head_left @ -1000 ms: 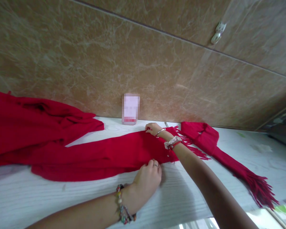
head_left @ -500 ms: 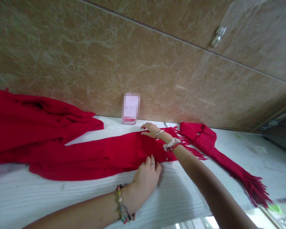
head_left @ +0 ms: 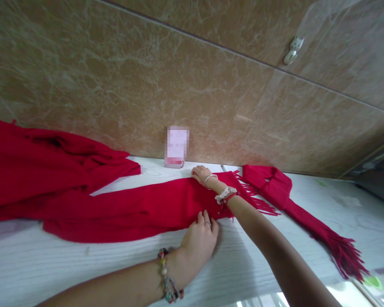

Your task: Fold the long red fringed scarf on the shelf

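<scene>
A long red scarf [head_left: 166, 200] lies stretched across the white wood-grain surface, its fringe at the right end. My left hand [head_left: 200, 241], wearing a ring and a beaded bracelet, pinches the scarf's near edge close to that end. Across from it, my right hand [head_left: 202, 174] has its fingers drawn together on the far edge. A bangle and a pale scrunchie circle the right wrist, and that forearm covers part of the fringed end. Toward the left, the scarf runs into a bunched heap of red cloth [head_left: 35, 166].
Further right lies a second piece of red fringed fabric [head_left: 288, 200], knotted or folded over. A pink-white phone-like object [head_left: 176, 147], blurred out, leans against the brown marbled wall [head_left: 115, 85]. A small white fixture [head_left: 293, 50] is on the wall.
My right hand's spread fingers have come together on the scarf's far edge. My left hand stays at the near edge almost unmoved. The scarf lies much the same.
</scene>
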Demonstrator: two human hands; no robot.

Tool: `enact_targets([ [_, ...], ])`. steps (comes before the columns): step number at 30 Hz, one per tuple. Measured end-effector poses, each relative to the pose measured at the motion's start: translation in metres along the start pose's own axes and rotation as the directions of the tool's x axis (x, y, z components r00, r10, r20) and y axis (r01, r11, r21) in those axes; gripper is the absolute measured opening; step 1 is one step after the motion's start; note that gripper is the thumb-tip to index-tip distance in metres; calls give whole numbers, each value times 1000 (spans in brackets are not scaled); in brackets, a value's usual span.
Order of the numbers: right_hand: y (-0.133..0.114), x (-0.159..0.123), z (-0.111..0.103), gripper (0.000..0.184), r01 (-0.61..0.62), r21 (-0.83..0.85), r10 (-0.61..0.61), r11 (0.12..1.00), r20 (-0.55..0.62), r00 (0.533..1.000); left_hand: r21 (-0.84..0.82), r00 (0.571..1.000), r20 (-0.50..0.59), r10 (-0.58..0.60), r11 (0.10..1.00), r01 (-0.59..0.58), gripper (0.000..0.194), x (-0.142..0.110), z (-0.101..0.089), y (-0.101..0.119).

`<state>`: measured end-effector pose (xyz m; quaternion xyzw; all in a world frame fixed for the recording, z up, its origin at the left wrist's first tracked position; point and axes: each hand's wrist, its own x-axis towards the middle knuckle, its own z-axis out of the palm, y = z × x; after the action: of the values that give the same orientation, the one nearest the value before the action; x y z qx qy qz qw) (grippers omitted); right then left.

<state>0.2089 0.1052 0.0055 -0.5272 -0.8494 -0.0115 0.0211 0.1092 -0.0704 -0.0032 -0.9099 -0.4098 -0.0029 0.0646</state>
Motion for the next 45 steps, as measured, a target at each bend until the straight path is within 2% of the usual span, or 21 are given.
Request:
enact_targets([
  [3,4,-4,-6,31,-17,-10,17,1000,-36,999,-31,1000,-21,1,1000,-2,34,0,2,0],
  [6,10,-17,-15,42,62,4,-62,998,-42,997,-91,997,-75,-32,996,25,32,-1,2,-2],
  [10,15,-53,-15,44,263,16,-264,965,100,959,-205,993,-66,-102,975,87,32,-3,3,-4],
  [13,13,-78,-8,44,312,-15,-303,950,194,933,-287,991,-22,-131,950,119,36,-5,3,-5],
  [17,14,-81,0,45,264,-66,-248,962,188,950,-362,995,12,-97,928,94,50,-9,5,-6],
  [22,31,-56,6,43,242,-105,-225,965,156,962,-404,997,64,-54,912,75,57,-12,7,-8],
  [27,51,-44,9,44,-6,-91,16,996,114,993,-382,997,52,-63,921,78,55,-13,9,-8],
  [29,55,-49,8,47,-107,-88,112,990,49,992,-370,997,52,-65,925,80,55,-14,9,-7],
  [31,55,-60,7,49,-154,-65,154,986,1,988,-359,997,48,-60,930,73,55,-14,9,-7],
  [38,53,-101,8,47,-113,-40,117,993,130,985,-300,992,42,-116,946,123,54,-14,10,-5],
  [43,72,-109,8,46,-190,-85,196,978,65,978,-264,987,51,-154,951,162,62,-13,9,-4],
  [45,72,-111,7,47,-213,-59,214,975,10,977,-249,983,52,-174,951,182,64,-13,9,-3],
])
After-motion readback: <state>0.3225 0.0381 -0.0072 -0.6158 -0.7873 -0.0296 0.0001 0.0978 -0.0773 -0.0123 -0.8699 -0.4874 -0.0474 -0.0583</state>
